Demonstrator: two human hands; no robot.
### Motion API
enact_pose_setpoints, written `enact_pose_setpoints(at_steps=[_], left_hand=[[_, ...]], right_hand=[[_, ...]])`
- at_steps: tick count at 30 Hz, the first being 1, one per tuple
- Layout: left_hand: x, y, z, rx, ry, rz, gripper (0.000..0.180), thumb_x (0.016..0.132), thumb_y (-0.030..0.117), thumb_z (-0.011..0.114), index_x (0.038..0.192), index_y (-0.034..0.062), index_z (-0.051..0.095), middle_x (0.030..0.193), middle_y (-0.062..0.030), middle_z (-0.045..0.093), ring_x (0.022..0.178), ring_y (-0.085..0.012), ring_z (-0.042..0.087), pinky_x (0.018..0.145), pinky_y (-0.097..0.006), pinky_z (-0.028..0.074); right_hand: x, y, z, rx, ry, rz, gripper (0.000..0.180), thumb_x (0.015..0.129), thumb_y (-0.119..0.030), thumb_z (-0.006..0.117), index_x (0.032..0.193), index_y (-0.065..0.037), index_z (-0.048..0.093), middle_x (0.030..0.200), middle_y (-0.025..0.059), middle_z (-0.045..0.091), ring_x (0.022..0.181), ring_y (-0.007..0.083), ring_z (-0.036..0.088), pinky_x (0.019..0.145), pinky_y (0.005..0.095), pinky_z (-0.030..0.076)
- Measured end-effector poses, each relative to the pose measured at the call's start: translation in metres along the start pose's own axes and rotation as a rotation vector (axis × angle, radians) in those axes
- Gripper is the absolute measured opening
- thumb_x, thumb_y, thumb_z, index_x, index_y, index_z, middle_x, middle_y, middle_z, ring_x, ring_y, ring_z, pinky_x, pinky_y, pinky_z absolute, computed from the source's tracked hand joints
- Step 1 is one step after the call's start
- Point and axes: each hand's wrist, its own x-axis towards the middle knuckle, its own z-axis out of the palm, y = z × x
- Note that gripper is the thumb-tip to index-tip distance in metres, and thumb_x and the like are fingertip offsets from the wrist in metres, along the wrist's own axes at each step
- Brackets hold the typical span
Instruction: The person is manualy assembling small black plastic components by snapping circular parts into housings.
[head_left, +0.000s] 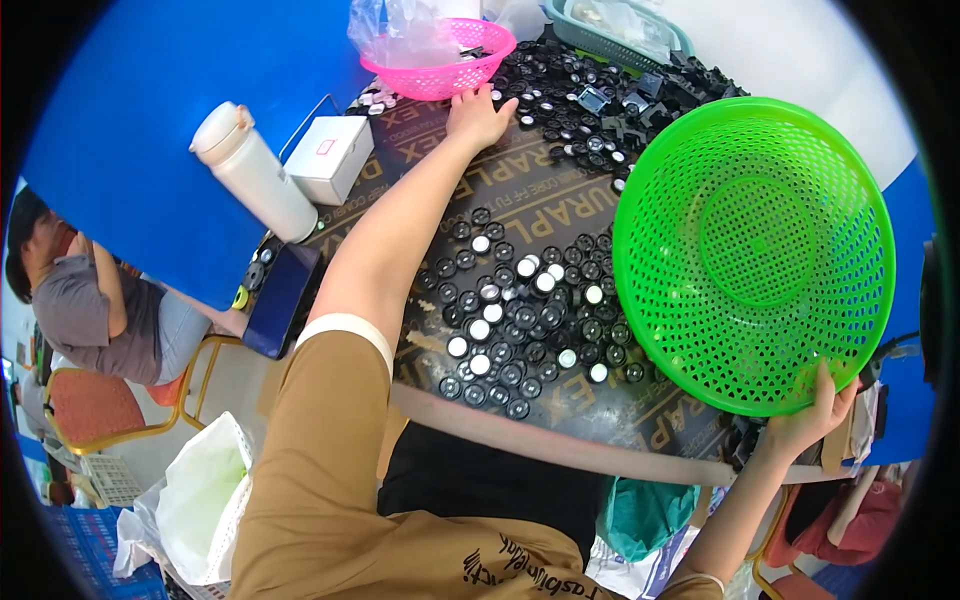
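My right hand [812, 418] grips the near rim of a large round green plastic basket [650, 330], tilted so its inside shows. No parts are visible inside it. My left arm reaches across the table, and my left hand [480, 120] is at the near side of a pink plastic basket [440, 82], thumb spread away from the fingers. Whether its fingertips touch that basket I cannot tell. Small round black parts [525, 318], some with white tops, lie in a loose group between me and the green basket.
A heap of black parts [560, 90] covers the far side of the dark table [520, 190]. On the left stand a white flask [255, 170], a white box [330, 158] and a dark phone-like slab [283, 305]. A teal basket [620, 35] is behind. Other people sit left and right.
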Motion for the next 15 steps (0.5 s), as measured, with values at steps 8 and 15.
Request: enact_pose_setpoints(at_steps=[8,15], left_hand=[[0.021,0.057,0.022,-0.139,0.116,0.382,0.055,0.086,0.045,0.047,0.124,0.0054,0.046,0.123,-0.0243,0.044,0.114,-0.0373,0.043,0.097,-0.044,0.034],[0.086,0.048,0.056,0.061,-0.077,-0.021,0.084,0.077,0.066,0.044,0.138,0.0098,0.028,0.142,-0.0305,0.010,0.134,-0.0425,0.004,0.109,-0.048,0.003]], right_hand=[[0.000,-0.010,0.020,-0.066,0.103,0.042,0.034,0.077,0.005,0.054,0.110,-0.002,0.050,0.085,0.0027,0.054,0.066,0.0075,0.049,0.053,0.0176,0.037],[0.002,-0.007,0.049,-0.026,0.227,0.085,0.040,0.076,0.004,0.053,0.115,-0.002,0.049,0.091,0.0053,0.057,0.073,0.0104,0.053,0.059,0.0199,0.042]])
